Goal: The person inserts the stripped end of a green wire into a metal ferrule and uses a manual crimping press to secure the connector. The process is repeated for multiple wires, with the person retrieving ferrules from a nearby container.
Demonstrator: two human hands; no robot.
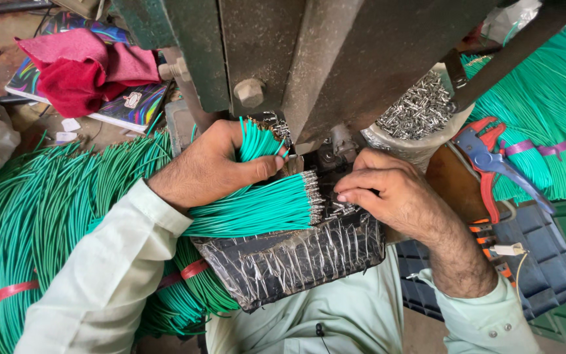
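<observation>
The left hand [214,164] grips a bundle of short green insulated wires [257,208] with metal terminal ends, lying over the taped black tray [289,259]. The right hand [388,193], fingers curled, pinches at small metal terminals [340,210] on the tray's far edge, under the grey steel press [322,59].

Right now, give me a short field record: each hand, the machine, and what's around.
left hand: grips a bundle of green wires, metal-tipped ends toward the machine
right hand: fingers at the wire tips, below the machine
machine: dark metal press overhead
right side: tray of loose metal terminals; red-handled cutters
left side: green wire coils; red cloth
</observation>
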